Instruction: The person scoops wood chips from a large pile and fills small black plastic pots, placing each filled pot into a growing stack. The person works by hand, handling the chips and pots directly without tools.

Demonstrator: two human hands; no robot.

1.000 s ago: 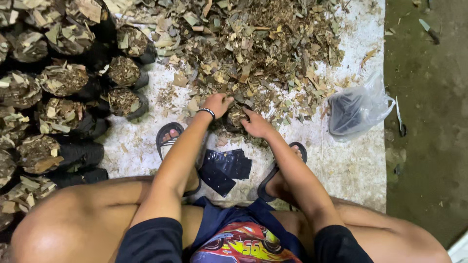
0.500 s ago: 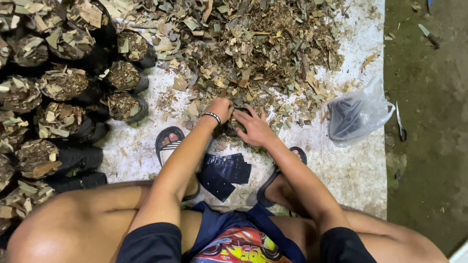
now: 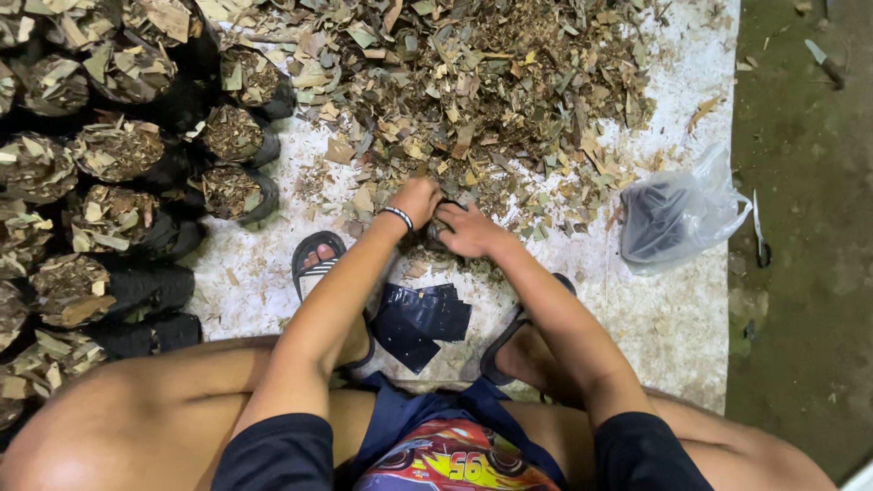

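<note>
Hands first: the left hand (image 3: pixel 416 198), with a dark band at the wrist, and the right hand (image 3: pixel 466 229) sit close together at the near edge of the heap of dry chopped leaves and bark (image 3: pixel 473 82). Between them is a small black plastic grow bag (image 3: pixel 437 229), its mouth just visible. The right hand seems closed on the bag's rim, while the left hand rests cupped on the litter just beside it; fingers and debris hide most of the bag, so the exact grip is hard to tell.

By my reading the step in hand is filling this bag from the heap. The next move would call for holding the mouth wide and upright with one hand while the other rakes loose material in, then pressing it down.

Just nearer than the hands, between the two sandalled feet, lies a small stack of flat empty black bags (image 3: pixel 420 318) on the white woven sheet (image 3: pixel 655 327) that covers the floor. To the left stand rows of filled black bags (image 3: pixel 118 218), topped with the same leaf mix. To the right, near the sheet's edge, lies a clear plastic bag with dark contents (image 3: pixel 677 214), well apart from the hands.
</note>
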